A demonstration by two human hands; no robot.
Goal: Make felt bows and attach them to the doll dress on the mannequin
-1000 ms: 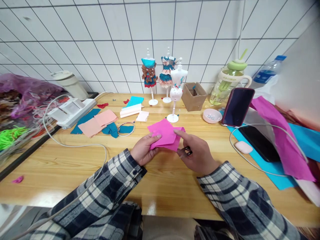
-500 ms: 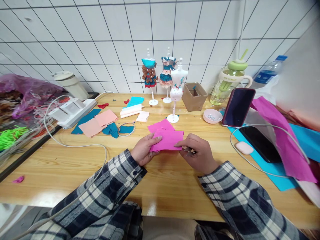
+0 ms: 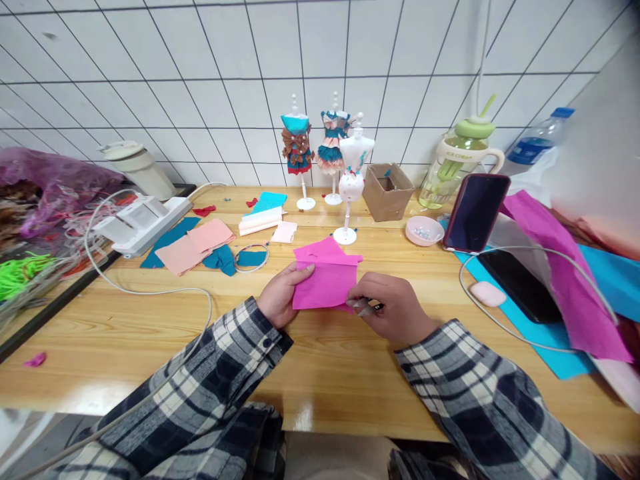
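A magenta piece of paper or cloth [image 3: 326, 285] is held over the table between my hands. My left hand [image 3: 281, 293] pinches its left edge, thumb on top. My right hand [image 3: 393, 307] is closed around a small metal tool [image 3: 369, 308], perhaps scissors, partly hidden by the fingers, and its fingertips touch the lower right corner of the piece. More magenta material [image 3: 325, 249] shows just behind the held piece. Beyond it stands a white mini dress form [image 3: 357, 152].
Two dressed mini forms [image 3: 297, 150] [image 3: 333, 150], a cardboard box [image 3: 388, 193] and a pink bead bowl [image 3: 424, 231] stand behind. Peach pieces [image 3: 195, 247] and a power strip [image 3: 145, 225] lie left. At right are an upright phone [image 3: 477, 213] and a cable [image 3: 520, 343].
The held magenta piece has opened out toward me and now looks taller. My right hand has shifted slightly left, and my left hand has moved a little left too.
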